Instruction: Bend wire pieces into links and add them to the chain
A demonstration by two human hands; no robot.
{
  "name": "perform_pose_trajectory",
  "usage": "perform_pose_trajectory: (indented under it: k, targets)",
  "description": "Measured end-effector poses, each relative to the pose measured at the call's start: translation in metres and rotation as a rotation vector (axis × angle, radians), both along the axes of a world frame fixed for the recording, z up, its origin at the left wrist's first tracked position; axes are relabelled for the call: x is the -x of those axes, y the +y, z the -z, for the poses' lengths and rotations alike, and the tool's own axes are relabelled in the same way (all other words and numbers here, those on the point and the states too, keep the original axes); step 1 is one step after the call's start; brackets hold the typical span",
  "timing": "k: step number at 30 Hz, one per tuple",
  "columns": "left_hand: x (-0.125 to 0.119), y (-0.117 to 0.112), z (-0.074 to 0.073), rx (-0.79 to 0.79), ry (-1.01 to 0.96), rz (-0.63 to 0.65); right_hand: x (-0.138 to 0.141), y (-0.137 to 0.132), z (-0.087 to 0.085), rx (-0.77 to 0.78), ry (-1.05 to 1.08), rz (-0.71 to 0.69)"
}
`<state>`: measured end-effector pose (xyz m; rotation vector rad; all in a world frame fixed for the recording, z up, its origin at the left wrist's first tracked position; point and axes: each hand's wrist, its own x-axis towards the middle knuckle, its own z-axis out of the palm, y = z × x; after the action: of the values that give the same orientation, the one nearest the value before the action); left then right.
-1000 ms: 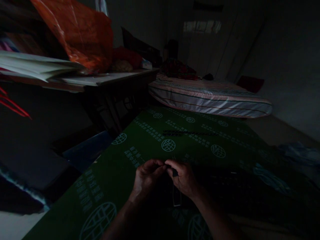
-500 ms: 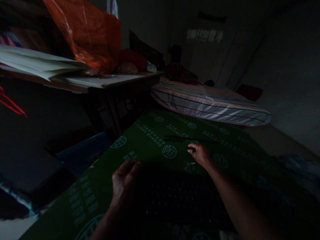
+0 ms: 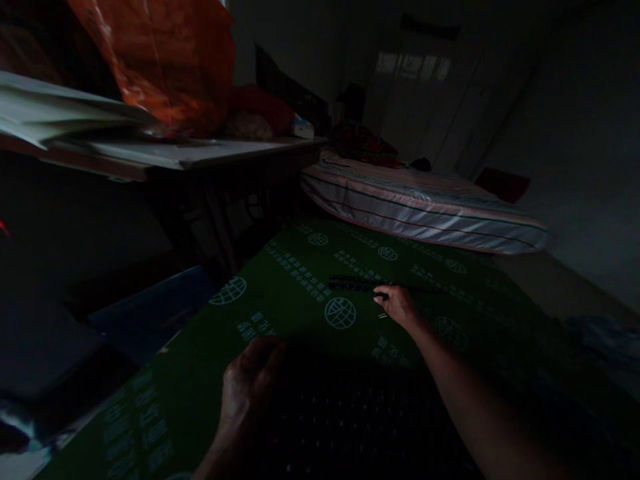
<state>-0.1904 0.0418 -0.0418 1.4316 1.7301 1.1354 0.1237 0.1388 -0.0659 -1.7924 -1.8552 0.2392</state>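
The room is very dark. My right hand (image 3: 397,305) is stretched forward over a green printed mat (image 3: 295,280), fingers pinched on a small dark piece right beside a row of dark strips (image 3: 357,283) lying on the mat. My left hand (image 3: 250,387) rests near me on the edge of a dark pile (image 3: 360,413) of small pieces, its fingers curled; what they hold, if anything, is hidden in the dark.
A striped mattress (image 3: 425,207) lies on the floor beyond the mat. At the left stands a table (image 3: 200,157) with papers and an orange plastic bag (image 3: 165,60). A blue object (image 3: 150,313) lies under the table's edge. A wall is at the right.
One second ago both hands were together close to me, working on a small dark piece. My right hand has since reached forward to the row of strips, and my left hand dropped onto the dark pile.
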Motion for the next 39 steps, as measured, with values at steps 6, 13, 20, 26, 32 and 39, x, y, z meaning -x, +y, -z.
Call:
perform_pose_trajectory:
  k: [6, 13, 20, 26, 32, 39]
  targets:
    - [0.0, 0.0, -0.001, 0.024, 0.036, 0.009, 0.001, 0.007, 0.001, 0.018, 0.007, 0.009]
    - [0.0, 0.0, -0.002, 0.09, 0.036, 0.009, 0.002, 0.011, 0.001, 0.03, 0.029, 0.018]
    - [0.001, 0.001, 0.001, 0.094, 0.013, 0.02, 0.002, 0.017, 0.005, 0.032, 0.045, 0.025]
    - [0.001, 0.001, 0.001, 0.097, 0.035, 0.004, 0.0, 0.02, 0.009, 0.025, 0.052, 0.03]
    - [-0.002, 0.0, -0.006, 0.077, 0.034, 0.015, 0.0, 0.019, 0.009, 0.02, 0.054, 0.031]
    - [0.001, 0.001, -0.001, 0.074, 0.094, 0.018, 0.001, 0.019, 0.008, 0.021, 0.05, 0.035]
